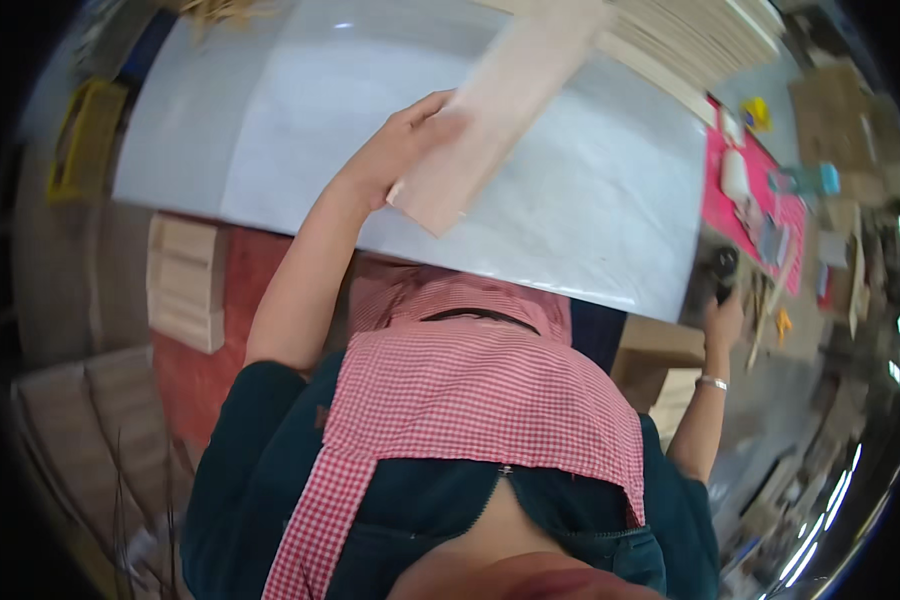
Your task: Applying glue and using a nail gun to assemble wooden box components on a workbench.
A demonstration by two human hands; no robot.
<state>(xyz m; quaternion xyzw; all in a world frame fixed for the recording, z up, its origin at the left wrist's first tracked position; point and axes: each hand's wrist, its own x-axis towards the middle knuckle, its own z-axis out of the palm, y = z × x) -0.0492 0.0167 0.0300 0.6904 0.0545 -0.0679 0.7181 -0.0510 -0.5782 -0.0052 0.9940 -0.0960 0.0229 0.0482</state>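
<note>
A long pale wooden board [510, 110] slants up and away over the white-covered table [300, 160]. My left hand [410, 150] grips its near left side, with some fingers hidden by the wood. The board's far part is blurred. Off the table's right edge, my right hand [725, 318] is closed around a black tool with a rounded end [724, 264]. It is too small and smeared to tell its kind.
Long wooden strips [685, 55] lie at the table's far right. A pink mat [718, 205] beyond the right edge bears a white bottle [735, 175]. On the left are a slatted wooden piece [185, 280] and a yellow crate [85, 140]. Cardboard boxes [835, 120] stand far right.
</note>
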